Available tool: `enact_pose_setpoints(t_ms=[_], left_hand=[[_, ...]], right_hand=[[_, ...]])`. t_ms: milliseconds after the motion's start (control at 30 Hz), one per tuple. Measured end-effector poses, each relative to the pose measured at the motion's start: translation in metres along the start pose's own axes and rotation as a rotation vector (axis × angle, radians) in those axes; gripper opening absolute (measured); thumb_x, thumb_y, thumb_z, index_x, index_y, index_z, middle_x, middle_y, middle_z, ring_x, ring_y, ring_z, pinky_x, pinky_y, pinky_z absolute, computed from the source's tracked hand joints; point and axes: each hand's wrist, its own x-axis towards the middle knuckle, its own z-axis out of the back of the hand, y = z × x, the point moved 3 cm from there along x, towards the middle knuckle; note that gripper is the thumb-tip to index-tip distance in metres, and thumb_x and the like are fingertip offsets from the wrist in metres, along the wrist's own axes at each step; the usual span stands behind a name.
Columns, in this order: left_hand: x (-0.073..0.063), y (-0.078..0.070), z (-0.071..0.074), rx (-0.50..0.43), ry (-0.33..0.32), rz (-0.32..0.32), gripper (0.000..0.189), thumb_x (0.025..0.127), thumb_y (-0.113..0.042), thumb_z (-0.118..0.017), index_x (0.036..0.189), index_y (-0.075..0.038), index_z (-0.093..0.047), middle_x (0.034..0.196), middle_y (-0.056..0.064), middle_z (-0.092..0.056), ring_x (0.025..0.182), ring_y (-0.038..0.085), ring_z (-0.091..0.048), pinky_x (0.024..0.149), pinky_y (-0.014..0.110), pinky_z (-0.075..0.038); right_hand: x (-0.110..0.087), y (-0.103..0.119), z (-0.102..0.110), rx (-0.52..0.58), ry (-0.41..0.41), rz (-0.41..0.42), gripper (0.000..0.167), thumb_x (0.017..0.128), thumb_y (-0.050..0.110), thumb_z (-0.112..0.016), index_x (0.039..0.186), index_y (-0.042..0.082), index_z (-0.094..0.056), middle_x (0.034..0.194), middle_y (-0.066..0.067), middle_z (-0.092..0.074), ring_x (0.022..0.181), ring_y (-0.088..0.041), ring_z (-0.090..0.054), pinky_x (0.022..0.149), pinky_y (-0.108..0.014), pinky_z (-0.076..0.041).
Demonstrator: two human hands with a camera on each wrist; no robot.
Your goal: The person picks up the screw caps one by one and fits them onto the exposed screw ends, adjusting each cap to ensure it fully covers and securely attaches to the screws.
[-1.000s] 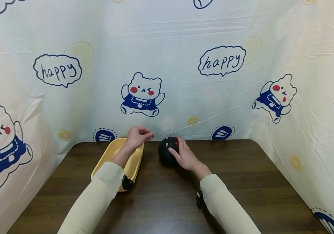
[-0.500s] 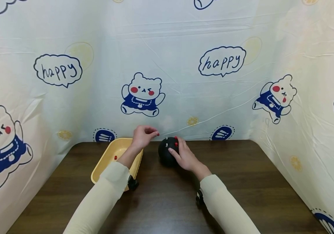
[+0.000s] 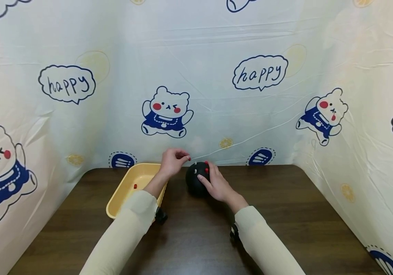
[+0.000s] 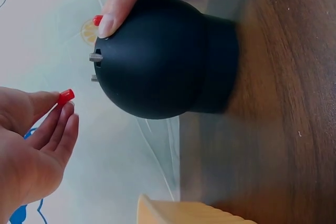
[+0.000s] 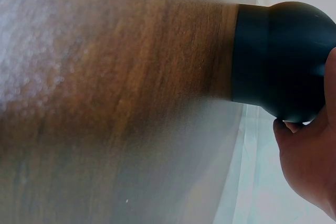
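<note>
A black ball-shaped piece on a short round base [image 3: 194, 185] stands on the table. Bare threaded metal studs [image 4: 95, 57] stick out of its top, and red caps [image 3: 207, 170] show beside the right fingers. My right hand [image 3: 219, 185] grips the ball from the right, thumb on the near side and fingers round the far side. To the ball's upper left, my left hand [image 3: 172, 162] pinches a small red cap [image 4: 66, 96] between thumb and index finger. In the left wrist view that cap is a short distance from the studs.
A yellow tray [image 3: 112, 202] sits to the left, partly under the left forearm, with a small red cap [image 3: 135, 186] inside. The brown wooden table [image 3: 196, 236] ends at a patterned curtain [image 3: 210, 114] hanging close behind.
My left hand has moved right with the red cap, from over the tray toward the ball, uncovering the cap in the tray. The right hand and ball have stayed in place.
</note>
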Motion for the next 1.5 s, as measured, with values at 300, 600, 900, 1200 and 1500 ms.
enact_pose_setpoints(t_ms=[300,600,900,1200,1500], left_hand=[[0.006,-0.002,-0.013,0.044,0.008,-0.056,0.009,0.097,-0.008,-0.070,0.101,-0.004,-0.077,0.096,0.010,-0.075,0.090,0.025,-0.068,0.086,0.040,-0.058],[0.006,-0.003,-0.022,0.072,0.028,-0.071,0.010,0.096,-0.008,-0.071,0.102,-0.005,-0.078,0.098,0.009,-0.075,0.092,0.025,-0.068,0.090,0.041,-0.057],[0.002,-0.003,-0.029,0.102,0.081,-0.048,0.014,0.097,-0.007,-0.070,0.108,-0.008,-0.078,0.106,0.009,-0.074,0.097,0.026,-0.064,0.095,0.040,-0.056],[0.003,0.000,-0.030,0.119,0.101,-0.029,0.014,0.097,-0.008,-0.070,0.108,-0.008,-0.078,0.107,0.009,-0.074,0.099,0.026,-0.064,0.096,0.040,-0.055],[-0.001,-0.002,-0.030,0.108,0.125,-0.035,0.015,0.098,-0.007,-0.068,0.111,-0.008,-0.075,0.109,0.010,-0.072,0.100,0.026,-0.066,0.095,0.040,-0.056]], right_hand=[[-0.002,0.005,0.002,-0.012,-0.005,0.011,0.080,0.105,0.057,-0.043,0.161,0.007,-0.015,0.162,-0.019,-0.027,0.143,-0.034,-0.039,0.116,-0.054,-0.036],[-0.003,0.006,0.003,-0.012,-0.016,0.001,0.079,0.106,0.055,-0.044,0.161,0.006,-0.015,0.161,-0.019,-0.027,0.143,-0.034,-0.040,0.116,-0.053,-0.036],[-0.001,0.003,0.001,-0.010,-0.013,0.012,0.080,0.105,0.057,-0.043,0.161,0.008,-0.015,0.161,-0.018,-0.028,0.141,-0.033,-0.042,0.115,-0.053,-0.038],[-0.001,0.005,0.002,0.003,-0.022,0.027,0.077,0.106,0.055,-0.044,0.160,0.008,-0.017,0.157,-0.018,-0.031,0.137,-0.033,-0.045,0.113,-0.054,-0.040],[-0.003,0.005,0.001,-0.004,-0.012,0.007,0.078,0.106,0.055,-0.044,0.161,0.008,-0.015,0.160,-0.019,-0.028,0.141,-0.033,-0.042,0.115,-0.052,-0.038]])
